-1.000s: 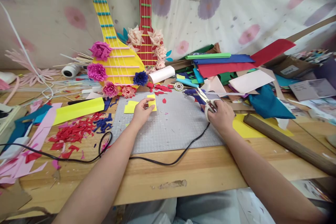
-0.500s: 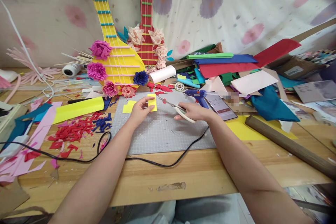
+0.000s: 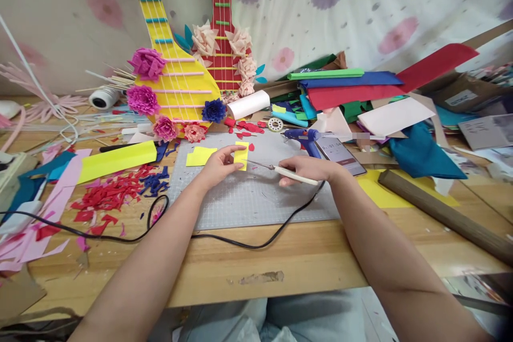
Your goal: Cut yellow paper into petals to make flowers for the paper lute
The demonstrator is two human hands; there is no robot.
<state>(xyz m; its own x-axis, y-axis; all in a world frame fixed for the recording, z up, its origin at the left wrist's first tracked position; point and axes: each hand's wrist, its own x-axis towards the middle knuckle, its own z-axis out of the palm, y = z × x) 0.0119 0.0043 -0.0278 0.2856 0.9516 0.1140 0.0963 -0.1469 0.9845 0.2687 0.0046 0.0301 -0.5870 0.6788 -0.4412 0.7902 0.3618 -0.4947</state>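
My left hand point(image 3: 218, 164) pinches a small folded yellow paper piece point(image 3: 241, 155) and holds it just above the grey cutting mat point(image 3: 256, 197). My right hand point(image 3: 306, 168) grips white-handled scissors point(image 3: 280, 171), whose blade tips reach the paper's right edge. Another yellow paper piece point(image 3: 200, 156) lies on the mat to the left of my left hand.
A blue glue gun point(image 3: 303, 140) and a phone point(image 3: 339, 152) lie behind my right hand, with a black cord point(image 3: 240, 243) across the mat's front. Paper guitars point(image 3: 180, 80), red scraps point(image 3: 108, 195), a coloured paper pile point(image 3: 360, 96) and a cardboard tube point(image 3: 444, 216) surround the mat.
My right hand brought the scissors from the right side of the mat over to the yellow piece. My left hand kept holding the piece, raising it slightly.
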